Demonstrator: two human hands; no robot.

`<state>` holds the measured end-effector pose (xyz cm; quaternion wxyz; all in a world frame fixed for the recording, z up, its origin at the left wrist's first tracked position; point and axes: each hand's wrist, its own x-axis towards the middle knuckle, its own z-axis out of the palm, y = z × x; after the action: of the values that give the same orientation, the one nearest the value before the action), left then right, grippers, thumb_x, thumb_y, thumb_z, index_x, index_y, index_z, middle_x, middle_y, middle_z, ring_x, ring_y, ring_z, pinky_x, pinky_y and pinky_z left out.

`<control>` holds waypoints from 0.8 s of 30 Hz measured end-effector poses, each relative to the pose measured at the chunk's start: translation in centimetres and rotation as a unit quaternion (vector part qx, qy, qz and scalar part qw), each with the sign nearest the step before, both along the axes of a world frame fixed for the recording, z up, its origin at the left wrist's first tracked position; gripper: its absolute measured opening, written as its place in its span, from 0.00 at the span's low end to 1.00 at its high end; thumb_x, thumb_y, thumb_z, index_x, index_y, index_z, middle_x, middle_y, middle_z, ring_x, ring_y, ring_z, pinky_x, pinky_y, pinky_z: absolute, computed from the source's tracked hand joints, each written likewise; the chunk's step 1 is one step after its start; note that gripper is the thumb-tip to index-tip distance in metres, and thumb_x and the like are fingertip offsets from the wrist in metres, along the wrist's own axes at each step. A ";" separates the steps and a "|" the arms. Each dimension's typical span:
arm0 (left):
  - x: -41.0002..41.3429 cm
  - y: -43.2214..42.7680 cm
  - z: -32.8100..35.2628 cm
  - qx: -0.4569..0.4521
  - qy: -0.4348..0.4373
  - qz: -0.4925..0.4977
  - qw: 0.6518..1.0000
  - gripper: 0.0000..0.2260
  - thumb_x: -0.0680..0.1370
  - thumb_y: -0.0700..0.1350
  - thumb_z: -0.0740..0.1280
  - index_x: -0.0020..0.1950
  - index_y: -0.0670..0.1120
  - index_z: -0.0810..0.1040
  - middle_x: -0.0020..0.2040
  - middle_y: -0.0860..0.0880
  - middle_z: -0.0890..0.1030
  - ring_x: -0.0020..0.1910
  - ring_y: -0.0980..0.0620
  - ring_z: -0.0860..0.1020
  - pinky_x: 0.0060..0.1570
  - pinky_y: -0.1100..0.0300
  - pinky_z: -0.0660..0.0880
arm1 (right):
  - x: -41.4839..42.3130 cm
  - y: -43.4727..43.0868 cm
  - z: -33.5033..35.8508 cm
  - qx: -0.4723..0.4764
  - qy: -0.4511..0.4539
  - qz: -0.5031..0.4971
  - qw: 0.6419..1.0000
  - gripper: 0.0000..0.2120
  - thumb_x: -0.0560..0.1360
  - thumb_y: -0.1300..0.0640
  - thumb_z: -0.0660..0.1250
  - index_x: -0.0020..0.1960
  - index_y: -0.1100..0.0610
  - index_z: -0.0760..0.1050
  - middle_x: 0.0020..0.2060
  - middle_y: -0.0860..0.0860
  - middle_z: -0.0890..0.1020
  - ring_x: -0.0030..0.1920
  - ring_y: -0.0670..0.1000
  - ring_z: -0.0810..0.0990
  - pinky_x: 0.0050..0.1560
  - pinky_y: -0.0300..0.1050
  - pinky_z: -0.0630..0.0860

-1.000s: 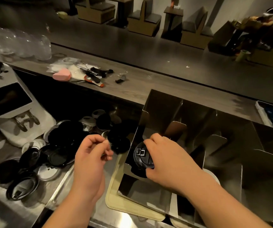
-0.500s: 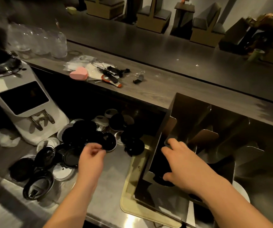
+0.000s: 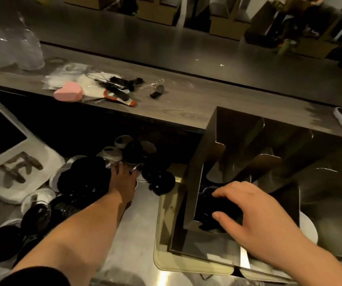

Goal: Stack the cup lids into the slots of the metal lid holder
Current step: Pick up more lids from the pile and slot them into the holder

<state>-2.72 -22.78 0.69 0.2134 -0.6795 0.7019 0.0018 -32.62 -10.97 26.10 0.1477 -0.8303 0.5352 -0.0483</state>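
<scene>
Black lids (image 3: 83,178) lie heaped, loose and overlapping, on the steel tabletop (image 3: 139,234) at left, within reach of the left hand (image 3: 122,182). Its grip is open: the fingers stretch straight onto the far side of the heap and touch lids, with none seen held, though blur hides finer detail. At right the metal holder (image 3: 238,129) stands on a pale tray (image 3: 166,254), its slots open at the top so that lids can go in from above. The right hand (image 3: 256,215) is in the leftmost slot, its grip curled round one lid (image 3: 207,205), thumb near and fingers far, probably to seat it flat. One hand apparently loads while the other fetches, sparing a reach. The heap is large, so most of the work appears to remain.
</scene>
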 end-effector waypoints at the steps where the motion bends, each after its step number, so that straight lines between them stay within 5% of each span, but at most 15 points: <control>1: -0.1 0.0 -0.6 -0.010 0.009 -0.007 1.000 0.38 0.77 0.48 0.63 0.81 0.48 0.45 0.80 0.38 0.52 0.78 0.33 0.49 0.74 0.35 0.48 | -0.2 0.2 -0.2 0.002 -0.004 -0.006 1.000 0.19 0.73 0.36 0.60 0.61 0.37 0.74 0.50 0.31 0.76 0.54 0.35 0.73 0.55 0.36 0.74; 4: -0.5 0.4 -1.9 -0.005 0.057 -0.029 0.998 0.46 0.70 0.51 0.70 0.80 0.42 0.47 0.78 0.35 0.56 0.78 0.34 0.52 0.76 0.39 0.49 | -0.6 0.7 -0.5 0.003 -0.020 -0.014 1.000 0.18 0.72 0.35 0.58 0.59 0.38 0.74 0.49 0.31 0.77 0.53 0.36 0.74 0.55 0.37 0.74; 8: -1.0 2.8 0.1 -0.020 0.312 0.061 0.948 0.48 0.64 0.53 0.75 0.78 0.51 0.54 0.76 0.41 0.60 0.75 0.39 0.60 0.71 0.48 0.65 | -0.6 1.0 -0.5 -0.014 -0.062 -0.032 0.997 0.15 0.73 0.38 0.60 0.57 0.39 0.76 0.47 0.32 0.77 0.53 0.36 0.74 0.51 0.33 0.72; 13: -1.1 7.2 6.5 -0.108 0.611 0.166 0.766 0.37 0.67 0.45 0.79 0.69 0.63 0.64 0.70 0.51 0.67 0.67 0.47 0.70 0.63 0.50 0.73 | 0.3 1.3 -0.9 -0.038 -0.121 -0.038 0.991 0.10 0.74 0.44 0.65 0.55 0.41 0.76 0.46 0.33 0.76 0.53 0.38 0.75 0.49 0.31 0.71; 16: -1.9 10.4 12.4 -0.094 0.786 0.182 0.584 0.36 0.65 0.43 0.79 0.66 0.66 0.69 0.65 0.55 0.75 0.62 0.51 0.76 0.53 0.56 0.79 | 1.6 1.9 -0.8 -0.040 -0.181 -0.013 0.983 0.13 0.74 0.43 0.64 0.58 0.40 0.74 0.51 0.33 0.75 0.56 0.40 0.75 0.54 0.31 0.72; 18: -2.6 12.7 16.7 -0.064 0.856 0.135 0.496 0.36 0.62 0.47 0.78 0.68 0.60 0.72 0.62 0.51 0.77 0.57 0.47 0.78 0.49 0.50 0.80 | 2.4 2.4 -0.3 -0.002 -0.229 0.012 0.973 0.20 0.73 0.41 0.67 0.64 0.37 0.69 0.59 0.32 0.72 0.62 0.40 0.73 0.58 0.32 0.72; 20: -3.7 14.9 19.9 -0.010 0.879 0.077 0.471 0.40 0.61 0.52 0.81 0.72 0.54 0.70 0.64 0.43 0.75 0.57 0.40 0.76 0.51 0.42 0.78 | 3.1 2.8 0.4 0.048 -0.277 0.039 0.959 0.30 0.70 0.39 0.71 0.69 0.33 0.62 0.66 0.31 0.66 0.68 0.40 0.69 0.61 0.37 0.72; 24: -6.5 17.2 23.5 0.049 0.890 0.026 0.452 0.40 0.65 0.57 0.80 0.73 0.51 0.71 0.68 0.40 0.75 0.65 0.37 0.75 0.58 0.50 0.77 | 3.0 3.5 2.1 0.021 -0.338 0.087 0.937 0.38 0.67 0.44 0.78 0.73 0.38 0.63 0.71 0.36 0.66 0.74 0.44 0.64 0.68 0.41 0.69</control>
<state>-9.26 -5.59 24.21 -0.4953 -0.3137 0.4894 0.6456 -29.61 -7.43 28.17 0.3414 -0.8048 0.3804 -0.3018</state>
